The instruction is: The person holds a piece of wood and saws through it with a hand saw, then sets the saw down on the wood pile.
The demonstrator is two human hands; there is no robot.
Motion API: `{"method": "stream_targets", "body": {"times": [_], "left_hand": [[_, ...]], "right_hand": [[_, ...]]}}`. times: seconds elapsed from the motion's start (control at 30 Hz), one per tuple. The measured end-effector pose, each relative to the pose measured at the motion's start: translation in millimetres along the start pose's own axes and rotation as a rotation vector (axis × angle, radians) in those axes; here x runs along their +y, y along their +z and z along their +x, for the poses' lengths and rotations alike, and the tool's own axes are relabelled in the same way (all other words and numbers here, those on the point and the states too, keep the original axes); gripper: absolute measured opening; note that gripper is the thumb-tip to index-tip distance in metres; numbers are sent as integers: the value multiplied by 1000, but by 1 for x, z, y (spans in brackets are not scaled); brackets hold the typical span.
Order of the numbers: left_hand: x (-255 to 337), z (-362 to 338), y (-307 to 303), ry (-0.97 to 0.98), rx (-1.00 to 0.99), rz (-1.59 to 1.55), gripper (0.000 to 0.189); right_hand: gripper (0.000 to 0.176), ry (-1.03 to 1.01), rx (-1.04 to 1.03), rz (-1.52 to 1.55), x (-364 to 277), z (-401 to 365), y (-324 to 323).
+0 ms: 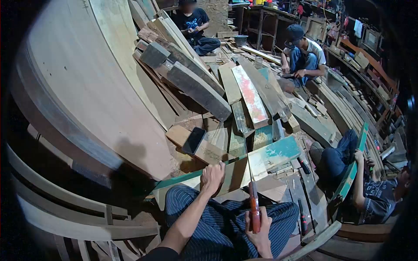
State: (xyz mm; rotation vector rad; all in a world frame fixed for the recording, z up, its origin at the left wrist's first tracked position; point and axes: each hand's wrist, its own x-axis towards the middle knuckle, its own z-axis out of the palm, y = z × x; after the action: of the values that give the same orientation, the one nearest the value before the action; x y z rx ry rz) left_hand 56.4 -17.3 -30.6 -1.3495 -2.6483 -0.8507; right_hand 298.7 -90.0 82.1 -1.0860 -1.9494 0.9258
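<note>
My right hand (260, 228) is closed round the red-orange handle of a handsaw (254, 202). Its narrow blade points away from me and crosses a long pale board (257, 162) with flaking green paint. Whether the teeth sit in a cut is too fine to make out. Further left, my left hand (212, 178) grips that board's edge with bent fingers, above my knee in striped trousers. A black phone (194, 140) lies on a wood piece just beyond my left hand.
Stacked planks and thick beams (198, 91) lie ahead. A big curved panel (87, 87) stands at left. One co-worker (376, 191) holds a green board (353, 167) at right; two other people sit further back. Dark-and-red tools (302, 216) lie right of my knee.
</note>
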Motion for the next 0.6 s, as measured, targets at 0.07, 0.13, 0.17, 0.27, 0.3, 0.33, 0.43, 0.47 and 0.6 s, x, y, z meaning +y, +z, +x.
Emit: {"method": "stream_targets", "body": {"times": [0.07, 0.13, 0.17, 0.27, 0.3, 0.33, 0.43, 0.47, 0.6], "left_hand": [[0, 0, -2, -11, -21, -13, 57], [1, 2, -1, -19, -20, -9, 57], [1, 1, -1, -18, -23, -12, 56], [6, 0, -7, -47, -66, -20, 56], [5, -1, -8, -46, -76, -20, 56], [5, -1, -9, -45, -84, -19, 56], [5, -2, -11, -23, -81, -37, 55], [5, -1, -11, -18, -68, -47, 55], [1, -3, -8, 22, -54, -64, 56]], "right_hand": [[20, 81, -26, 15, -8, 3, -4], [21, 118, -39, 31, -12, 7, -7], [21, 55, -15, 5, -11, 10, -7], [22, -56, 21, -40, -9, 23, -3], [21, -100, 47, -22, -1, 27, 3], [21, -91, 40, 10, 9, 30, 10], [21, -126, 42, 11, 17, 40, 20], [21, -109, 37, 28, 15, 42, 19], [20, -120, 48, 10, 15, 39, 19]]}}
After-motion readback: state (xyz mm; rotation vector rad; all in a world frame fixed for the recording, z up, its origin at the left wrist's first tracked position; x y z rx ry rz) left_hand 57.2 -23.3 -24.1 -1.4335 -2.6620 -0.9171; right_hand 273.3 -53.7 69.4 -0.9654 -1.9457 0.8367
